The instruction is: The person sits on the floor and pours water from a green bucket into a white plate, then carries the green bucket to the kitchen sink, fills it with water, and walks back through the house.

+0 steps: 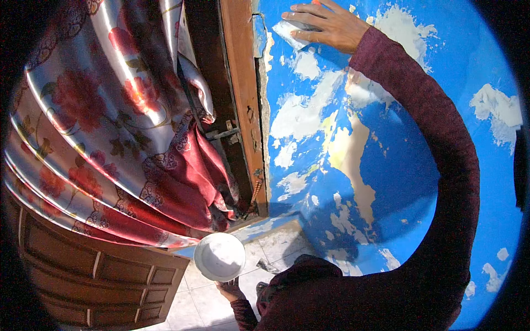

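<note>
My right hand (338,28) reaches up to the blue wall (403,165), closed on a putty knife. The wide metal blade of the putty knife (288,34) lies close against the wall beside the door frame; a bit of orange shows at the upper edge by my fingers. Low down, my left hand (227,290) holds a white bowl (220,277) from below, its fingers partly hidden under it. Whitish paste seems to coat the bowl's inside. White filler patches (301,113) cover much of the wall, and a bare beige strip (356,160) runs down between them.
A wooden door frame (243,83) borders the wall on the left. Shiny floral curtain (83,110) cloth hangs across the doorway, gathered near the latch. Below it stands a brown panelled door (110,276). Pale floor tiles (193,306) lie beneath the bowl.
</note>
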`<state>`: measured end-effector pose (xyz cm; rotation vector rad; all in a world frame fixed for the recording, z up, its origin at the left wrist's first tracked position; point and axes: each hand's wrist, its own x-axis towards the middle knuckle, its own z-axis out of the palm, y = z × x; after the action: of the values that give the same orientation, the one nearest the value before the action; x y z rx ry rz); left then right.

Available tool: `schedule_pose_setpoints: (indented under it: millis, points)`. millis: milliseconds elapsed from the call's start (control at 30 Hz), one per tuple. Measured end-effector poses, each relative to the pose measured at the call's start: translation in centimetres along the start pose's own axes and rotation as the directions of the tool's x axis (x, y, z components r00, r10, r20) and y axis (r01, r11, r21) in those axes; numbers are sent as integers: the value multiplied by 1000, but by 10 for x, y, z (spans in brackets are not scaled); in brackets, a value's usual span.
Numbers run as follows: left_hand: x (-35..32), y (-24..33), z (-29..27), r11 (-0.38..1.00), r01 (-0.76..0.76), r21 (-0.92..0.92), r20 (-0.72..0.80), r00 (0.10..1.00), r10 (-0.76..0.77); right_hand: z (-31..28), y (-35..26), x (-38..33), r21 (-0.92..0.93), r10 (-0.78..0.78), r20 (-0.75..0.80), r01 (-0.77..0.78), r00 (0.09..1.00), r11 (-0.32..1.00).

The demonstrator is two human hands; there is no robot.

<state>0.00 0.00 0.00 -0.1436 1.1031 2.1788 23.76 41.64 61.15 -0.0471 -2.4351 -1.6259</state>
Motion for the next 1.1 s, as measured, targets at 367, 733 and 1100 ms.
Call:
schedule_pose_setpoints:
  millis: [367,733,1100]
  points:
    - [-6,-3,-13,1000,0,-12,-4,1000,0,12,37,-12,-31,-138,-74,136,988,990]
    - [-8,7,-11,1000,-14,17,-19,1000,14,-12,6,-20,-119,159,-200,-185,967,976]
    - [-7,11,-20,1000,-23,-6,-11,1000,23,52,-18,-57,-291,493,-17,-476,870,830]
